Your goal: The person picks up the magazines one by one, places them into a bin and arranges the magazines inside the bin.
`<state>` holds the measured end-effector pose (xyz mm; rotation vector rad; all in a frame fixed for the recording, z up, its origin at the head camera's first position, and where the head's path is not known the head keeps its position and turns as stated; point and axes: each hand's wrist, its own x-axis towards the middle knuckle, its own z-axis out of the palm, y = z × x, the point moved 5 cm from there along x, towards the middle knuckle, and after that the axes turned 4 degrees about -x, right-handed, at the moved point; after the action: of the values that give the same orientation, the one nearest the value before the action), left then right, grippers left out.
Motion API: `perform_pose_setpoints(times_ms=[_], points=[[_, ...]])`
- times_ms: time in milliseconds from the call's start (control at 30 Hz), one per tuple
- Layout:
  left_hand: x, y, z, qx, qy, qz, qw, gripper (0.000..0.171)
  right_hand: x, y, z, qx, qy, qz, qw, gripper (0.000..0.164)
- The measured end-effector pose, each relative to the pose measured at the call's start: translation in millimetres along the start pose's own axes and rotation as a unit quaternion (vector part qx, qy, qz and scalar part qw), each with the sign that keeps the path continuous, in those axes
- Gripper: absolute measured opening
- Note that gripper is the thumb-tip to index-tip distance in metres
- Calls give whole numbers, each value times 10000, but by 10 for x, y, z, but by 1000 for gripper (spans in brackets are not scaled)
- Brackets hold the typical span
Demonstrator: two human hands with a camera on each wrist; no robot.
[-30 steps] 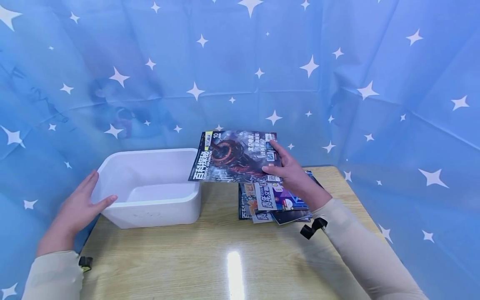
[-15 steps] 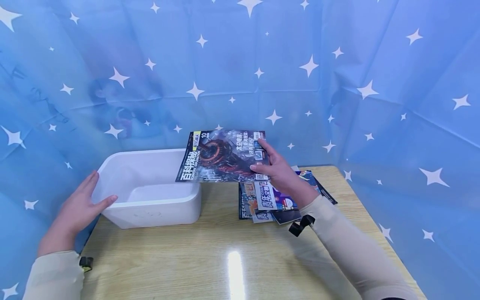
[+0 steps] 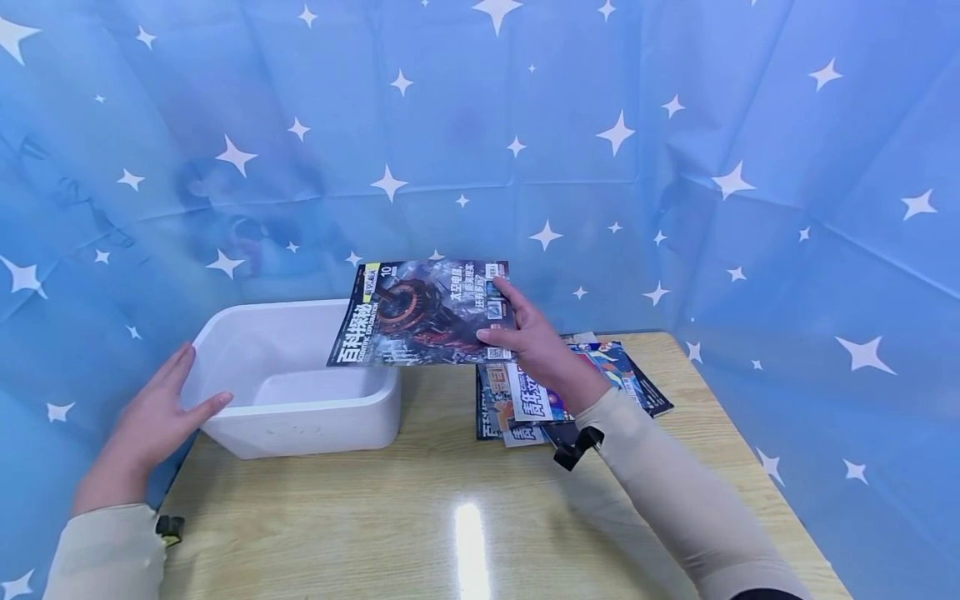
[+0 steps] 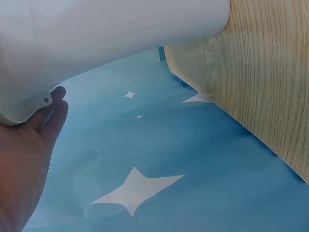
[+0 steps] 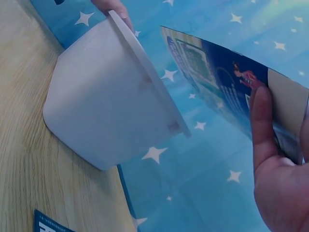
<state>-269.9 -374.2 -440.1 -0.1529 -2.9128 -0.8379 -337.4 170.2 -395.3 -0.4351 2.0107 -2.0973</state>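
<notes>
My right hand (image 3: pixel 551 350) pinches the right edge of a dark magazine (image 3: pixel 427 321), thumb on top of its cover and fingers underneath. The magazine is held up in the air, its left end overlapping the right rim of a white plastic bin (image 3: pixel 300 429) in the head view. From the right wrist view, the underside (image 5: pixel 217 72) of that magazine shows colourful print, apart from the bin's rim. At the bin's left front corner, my left hand (image 3: pixel 157 417) holds the rim between thumb and fingers; the left wrist view shows fingers (image 4: pixel 55 118) against the rim's outer edge.
A loose pile of several magazines (image 3: pixel 532 404) lies at the right back of the wooden table (image 3: pixel 360 517), partly behind my right forearm. Blue curtains (image 3: pixel 465 125) with white stars hang close behind and beside the table.
My right hand has carried the magazine leftward, from beside the bin to over its right rim. More of the pile now shows at right. The left hand and bin stay put.
</notes>
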Motion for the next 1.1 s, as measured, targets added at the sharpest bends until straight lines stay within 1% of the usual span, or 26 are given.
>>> perform_pose_setpoints(times_ms=[100, 333, 533, 633, 800, 1033, 1100], points=[[12, 59, 27, 6, -8, -27, 10000, 109, 30, 43, -20, 54, -29, -1, 10000, 101], [0, 46, 28, -54, -26, -41, 10000, 110, 111, 77, 119, 171, -19, 33, 9998, 103], [-2, 61, 26, -33, -20, -53, 10000, 110, 151, 98, 244, 261, -36, 156, 9995, 103], [3, 65, 25, -1, -16, -66, 10000, 109, 174, 111, 311, 310, -81, 149, 9994, 102], [-4, 78, 24, 40, -5, -94, 9999, 109, 207, 130, 405, 150, -140, 94, 9997, 102], [-6, 95, 24, 83, 16, -137, 9999, 110, 260, 105, 512, -183, -12, -9, 9998, 101], [-4, 90, 26, 63, 11, -163, 9998, 110, 281, 101, 549, -217, -37, -15, 9998, 101]])
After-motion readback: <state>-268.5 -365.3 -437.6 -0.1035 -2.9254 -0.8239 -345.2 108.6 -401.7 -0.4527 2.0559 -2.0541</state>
